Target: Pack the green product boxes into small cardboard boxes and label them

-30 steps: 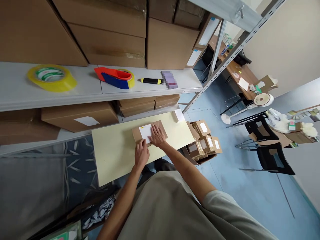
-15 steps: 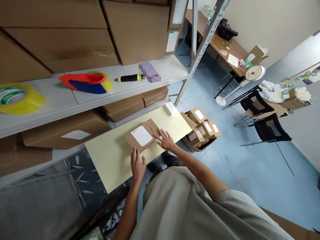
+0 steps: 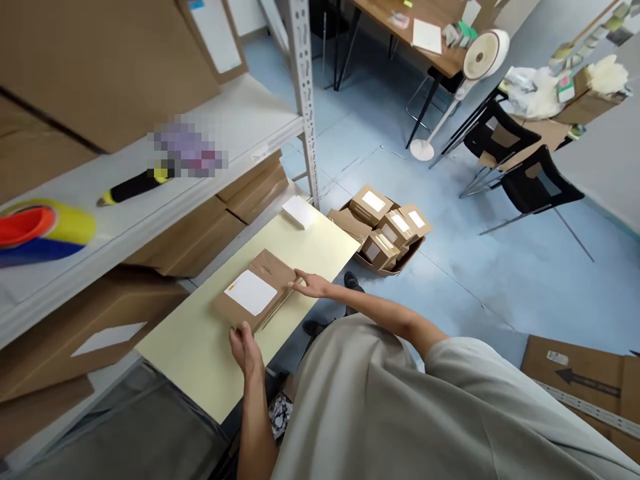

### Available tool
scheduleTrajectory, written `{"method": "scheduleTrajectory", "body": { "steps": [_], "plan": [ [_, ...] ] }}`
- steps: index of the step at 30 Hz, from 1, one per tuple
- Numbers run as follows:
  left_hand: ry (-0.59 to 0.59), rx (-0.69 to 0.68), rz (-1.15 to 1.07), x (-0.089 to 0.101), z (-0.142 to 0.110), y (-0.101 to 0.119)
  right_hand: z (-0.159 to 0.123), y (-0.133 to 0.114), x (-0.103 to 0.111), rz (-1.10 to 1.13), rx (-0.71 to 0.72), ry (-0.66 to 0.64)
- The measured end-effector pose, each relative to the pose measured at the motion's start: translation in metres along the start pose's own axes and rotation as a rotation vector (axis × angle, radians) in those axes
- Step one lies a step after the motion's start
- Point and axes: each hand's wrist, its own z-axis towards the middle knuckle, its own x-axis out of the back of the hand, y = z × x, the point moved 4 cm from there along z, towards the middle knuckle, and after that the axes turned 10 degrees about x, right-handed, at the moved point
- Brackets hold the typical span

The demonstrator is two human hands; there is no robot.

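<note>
A flat brown cardboard box (image 3: pixel 273 267) with a white label (image 3: pixel 251 292) lies on the pale yellow board (image 3: pixel 195 363). My right hand (image 3: pixel 313 285) holds the box's right end, with the fingers closed at its edge. At the near left corner, my left hand (image 3: pixel 245 348) grips the box between thumb and fingers; some fingertips are hidden behind the cardboard. A small stack of white labels or paper (image 3: pixel 299 212) rests at the board's far right end.
On the floor, an open carton (image 3: pixel 393 270) holds several labelled boxes. The metal shelf (image 3: pixel 265 143) on the left bears a tape dispenser (image 3: pixel 47 230), a black-and-yellow marker or knife (image 3: pixel 135 187) and large cartons. A white fan (image 3: pixel 457 90) and black chairs (image 3: pixel 540 183) stand beyond.
My hands have gone from spread fingers at the box to a hold on its right end and near left corner. The view has swung to the right.
</note>
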Motion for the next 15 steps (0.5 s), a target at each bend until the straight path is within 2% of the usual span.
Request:
{"method": "scheduleTrajectory", "body": {
  "steps": [3, 5, 7, 9, 12, 15],
  "plan": [
    [0.065, -0.016, 0.052, -0.015, -0.02, 0.037, -0.023, 0.009, 0.037, 0.055, 0.025, -0.005],
    [0.093, -0.029, 0.083, -0.034, -0.039, 0.069, -0.044, 0.021, 0.075, 0.111, 0.061, 0.045],
    [0.089, -0.061, 0.115, -0.061, -0.058, 0.107, -0.069, 0.039, 0.118, 0.179, 0.047, 0.128],
    [0.047, -0.114, 0.135, -0.097, -0.076, 0.147, -0.097, 0.062, 0.161, 0.251, -0.007, 0.232],
    [-0.069, -0.191, 0.146, -0.161, -0.096, 0.203, -0.143, 0.101, 0.217, 0.345, -0.079, 0.452],
    [-0.295, -0.279, 0.212, -0.236, -0.108, 0.245, -0.186, 0.139, 0.255, 0.452, -0.143, 0.731]
  ]
}}
